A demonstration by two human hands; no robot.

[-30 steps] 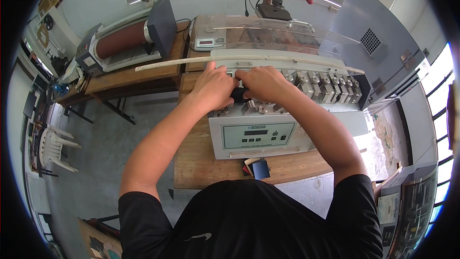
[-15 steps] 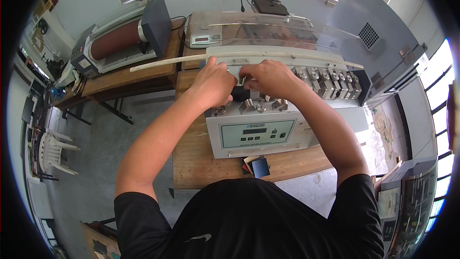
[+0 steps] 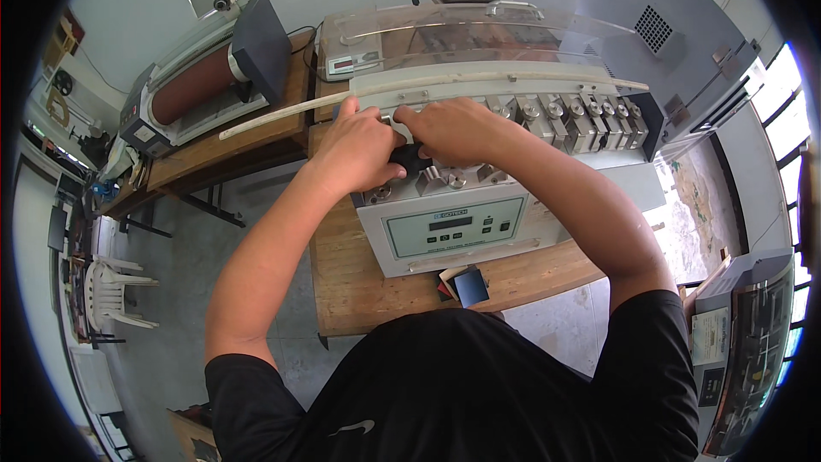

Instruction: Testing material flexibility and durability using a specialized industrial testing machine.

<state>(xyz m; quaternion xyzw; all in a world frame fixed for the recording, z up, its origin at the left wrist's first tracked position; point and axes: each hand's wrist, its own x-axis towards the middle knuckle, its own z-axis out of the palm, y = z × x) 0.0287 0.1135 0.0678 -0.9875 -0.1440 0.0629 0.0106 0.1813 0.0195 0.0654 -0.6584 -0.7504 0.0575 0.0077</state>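
Both my hands are close together over the left end of a grey bench-top testing machine [image 3: 402, 248] with a pale green control panel. My left hand [image 3: 359, 147] is closed, its thumb against a small black piece [image 3: 412, 159] that looks flexible. From the other side, my right hand [image 3: 457, 130] curls its fingers down onto the same piece. The fingertips partly hide it and the metal parts under it. Just in front of my hands are metal clamp parts [image 3: 434, 180]. A row of metal clamps with round knobs [image 3: 590, 124] runs to the right.
Behind my hands a long pale rod [image 3: 282, 109] lies across the machine, below a raised clear cover [image 3: 479, 34]. Small coloured squares [image 3: 471, 287] lie on the wooden table [image 3: 342, 291]. A roller machine [image 3: 192, 90] stands at left, a white chair [image 3: 111, 291] below it.
My view has shifted a little. Both hands have moved left relative to the machine, and the black piece between them now looks bunched rather than flat.
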